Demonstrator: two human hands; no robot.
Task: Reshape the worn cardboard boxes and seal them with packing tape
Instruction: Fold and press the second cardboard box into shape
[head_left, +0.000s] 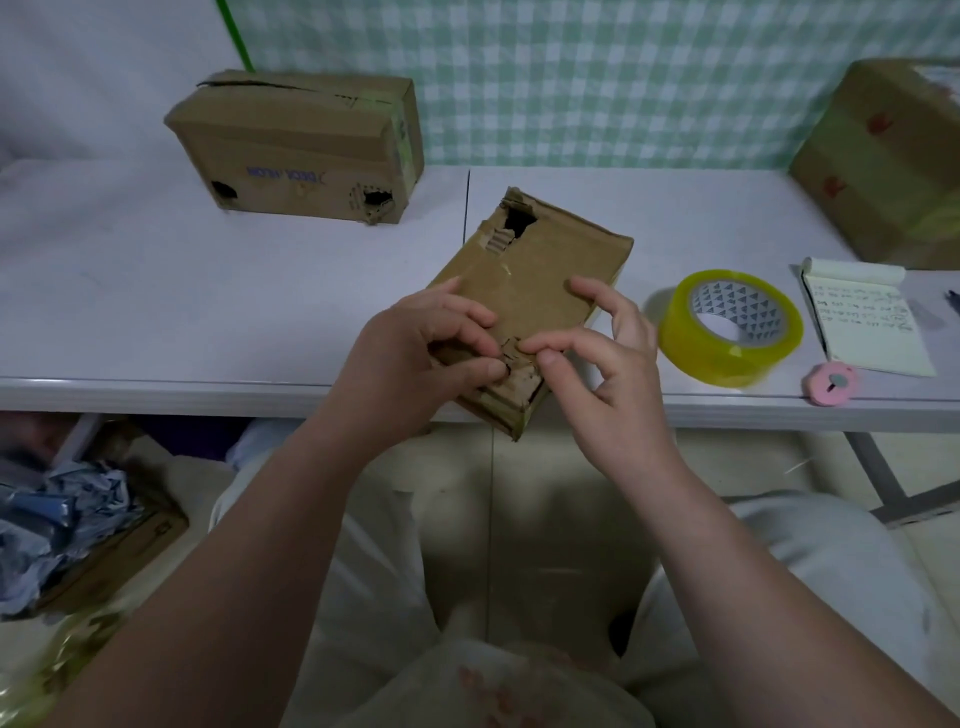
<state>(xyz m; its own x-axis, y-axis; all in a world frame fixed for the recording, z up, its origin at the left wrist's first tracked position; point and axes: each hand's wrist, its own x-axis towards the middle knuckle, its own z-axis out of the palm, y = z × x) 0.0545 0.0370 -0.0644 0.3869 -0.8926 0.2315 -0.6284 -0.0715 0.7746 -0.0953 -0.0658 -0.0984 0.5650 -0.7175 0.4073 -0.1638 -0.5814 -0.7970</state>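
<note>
The small cardboard box (550, 270) hangs half over the tabletop (156, 291) edge. The left hand (410, 358) grips its torn near corner, and the right hand (602, 358) fingers (540, 338) pinch the frayed flap. It looks light, soft and tear-prone; the firmer side walls seem safer to hold

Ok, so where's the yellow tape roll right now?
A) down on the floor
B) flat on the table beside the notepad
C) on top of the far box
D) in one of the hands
B: the packing tape roll lies flat on the table between the small cardboard box and the notepad, while the left hand and right hand both pinch that box's torn corner.
</note>
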